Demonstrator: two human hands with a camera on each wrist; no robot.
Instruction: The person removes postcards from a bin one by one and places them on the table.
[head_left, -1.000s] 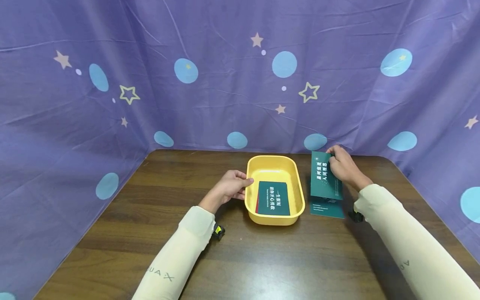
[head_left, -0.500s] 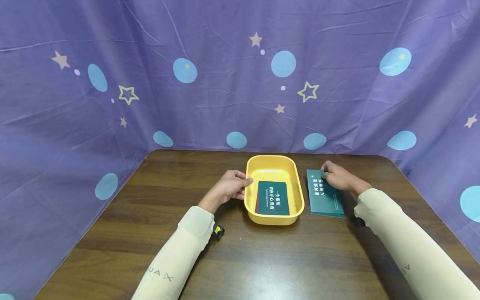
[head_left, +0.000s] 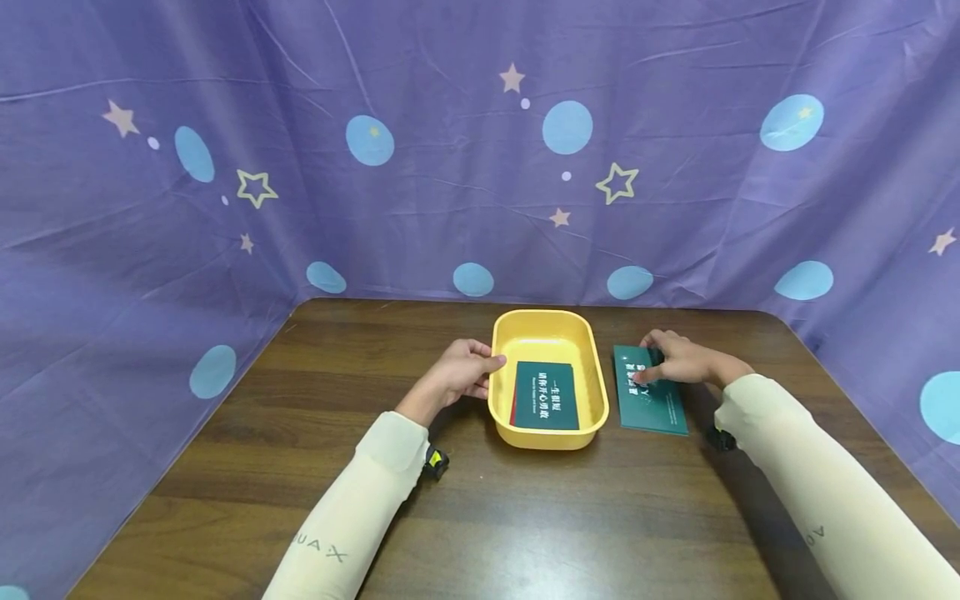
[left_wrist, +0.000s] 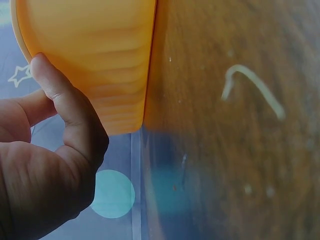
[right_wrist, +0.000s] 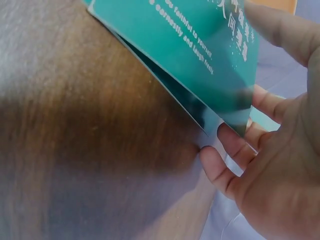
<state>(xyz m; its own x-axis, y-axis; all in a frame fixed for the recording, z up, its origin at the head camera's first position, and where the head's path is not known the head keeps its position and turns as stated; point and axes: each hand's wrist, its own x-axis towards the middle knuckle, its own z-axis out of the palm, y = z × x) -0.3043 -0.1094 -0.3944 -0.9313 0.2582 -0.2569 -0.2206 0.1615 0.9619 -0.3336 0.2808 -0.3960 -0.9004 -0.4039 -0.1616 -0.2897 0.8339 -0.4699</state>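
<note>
A yellow plastic tray [head_left: 551,442] holds a green card with white lettering [head_left: 546,404], and a red edge peeks out under its left side. My left hand [head_left: 459,371] grips the tray's left rim, the thumb [left_wrist: 50,75] over the edge and the fingers outside. To the right of the tray lie green cards [head_left: 648,410], stacked. My right hand [head_left: 686,362] pinches the top card [right_wrist: 195,55] at its far edge, thumb on the printed face and fingers at the underside. A gap shows between that card and the one below.
Both lie on a brown wooden table [head_left: 465,525] with a glossy reflection near the front. Behind its back edge hangs a purple curtain [head_left: 450,225] with stars and blue dots. Straps with black devices [head_left: 435,462] sit at the wrists.
My right hand has lowered the raised top card onto the other, and its thumb has shifted further over the printed face. The left hand and the tray have stayed put.
</note>
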